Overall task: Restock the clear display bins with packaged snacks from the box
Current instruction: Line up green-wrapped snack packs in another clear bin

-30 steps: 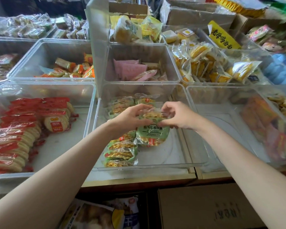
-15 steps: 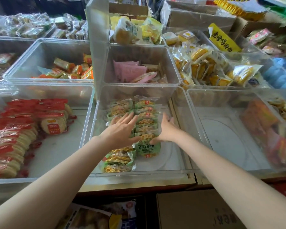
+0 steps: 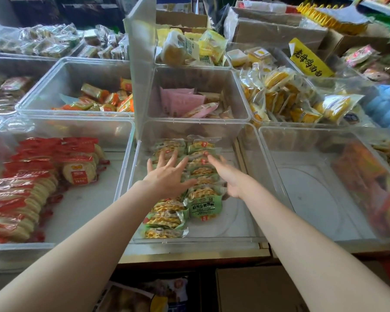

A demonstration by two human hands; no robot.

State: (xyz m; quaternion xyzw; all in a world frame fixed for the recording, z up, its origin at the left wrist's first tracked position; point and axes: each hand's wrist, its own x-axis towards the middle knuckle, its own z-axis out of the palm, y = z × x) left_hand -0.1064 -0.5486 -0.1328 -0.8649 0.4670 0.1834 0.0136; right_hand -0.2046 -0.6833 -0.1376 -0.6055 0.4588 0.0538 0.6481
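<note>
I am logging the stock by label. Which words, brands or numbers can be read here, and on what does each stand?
"老母鸡汤面": black characters on the yellow sign at the upper right.
Large characters on the nearest green waffle packet: upside down, not surely readable.
Number on the red-labelled round cracker packet: upside down, blurred.
All other packet print: too small or blurred.

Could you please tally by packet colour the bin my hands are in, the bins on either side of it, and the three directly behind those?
Green packets: 1 bin
Red packets: 1 bin
Orange packets: 1 bin
Pink packets: 1 bin
Yellow packets: 1 bin
Orange-and-red packets, blurred: 1 bin
Total: 6 bins
</note>
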